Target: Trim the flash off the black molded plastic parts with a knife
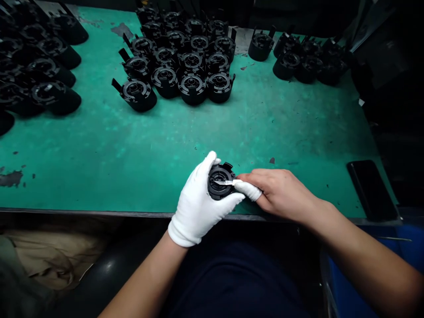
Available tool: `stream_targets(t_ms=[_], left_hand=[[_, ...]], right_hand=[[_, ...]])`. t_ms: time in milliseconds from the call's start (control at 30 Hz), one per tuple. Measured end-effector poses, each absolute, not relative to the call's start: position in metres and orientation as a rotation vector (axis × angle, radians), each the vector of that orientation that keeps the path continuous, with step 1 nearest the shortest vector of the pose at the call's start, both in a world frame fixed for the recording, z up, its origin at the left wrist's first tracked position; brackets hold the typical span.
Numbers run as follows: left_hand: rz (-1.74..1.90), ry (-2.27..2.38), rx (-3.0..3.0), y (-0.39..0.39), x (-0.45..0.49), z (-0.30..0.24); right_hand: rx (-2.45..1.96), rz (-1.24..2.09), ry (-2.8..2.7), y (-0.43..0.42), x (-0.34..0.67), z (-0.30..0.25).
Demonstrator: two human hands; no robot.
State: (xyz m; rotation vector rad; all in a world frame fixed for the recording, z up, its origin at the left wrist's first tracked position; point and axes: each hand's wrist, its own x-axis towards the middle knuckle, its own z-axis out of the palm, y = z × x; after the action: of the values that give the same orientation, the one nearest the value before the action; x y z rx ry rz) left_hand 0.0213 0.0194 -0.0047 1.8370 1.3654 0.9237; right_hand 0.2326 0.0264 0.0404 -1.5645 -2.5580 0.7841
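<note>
My left hand (198,201), in a white glove, is closed round a round black plastic part (219,180) just above the near edge of the green table (132,150). My bare right hand (281,192), its thumb wrapped in white tape, pinches a small metal blade (223,182). The blade's tip lies across the top face of the part. Both hands meet over the part.
A cluster of several like black parts (185,62) stands at the back centre. More parts (36,66) fill the left side, and another group (304,57) sits at the back right. A black phone (371,190) lies by the table's right front corner.
</note>
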Motion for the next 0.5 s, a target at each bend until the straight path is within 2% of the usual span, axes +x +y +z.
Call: stream_targets(t_ms=[133,333,500], left_hand=[[0.939,1.400,1.851,0.021,0.020,-0.005],[0.959,1.388,1.901,0.019,0.020,-0.009],[0.968,1.395,1.911,0.020,0.020,-0.012]], right_hand=[[-1.691,0.681,-2.527,0.024,0.231,0.041],[-1.632,0.776,-2.553,0.022,0.235,0.056],[-1.710,0.623,-2.731,0.024,0.229,0.069]])
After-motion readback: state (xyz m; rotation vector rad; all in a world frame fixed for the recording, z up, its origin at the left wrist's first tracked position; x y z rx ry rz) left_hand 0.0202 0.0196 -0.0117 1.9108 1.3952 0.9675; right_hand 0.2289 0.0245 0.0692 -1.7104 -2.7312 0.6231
